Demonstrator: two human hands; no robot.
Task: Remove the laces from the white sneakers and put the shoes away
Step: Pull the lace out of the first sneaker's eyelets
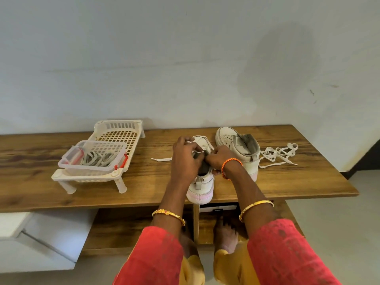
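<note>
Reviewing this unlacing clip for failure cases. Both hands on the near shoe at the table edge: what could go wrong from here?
1. The near shoe has its heel past the table edge. A hard pull by the left hand or right hand might tip it off.
2. The removed lace lies loose beside the far shoe. Moving that shoe could drag it toward the edge.
3. The lace end lying left of the hands could snag as it is drawn out.

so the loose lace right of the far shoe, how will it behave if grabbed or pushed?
The lace lies in slack loops on the table, so it is probably floppy and will drape from one pinch. It looks thin and flat, so likely very light. Pushed, it would probably bunch or tangle rather than slide whole; one end sits against the far shoe.
</note>
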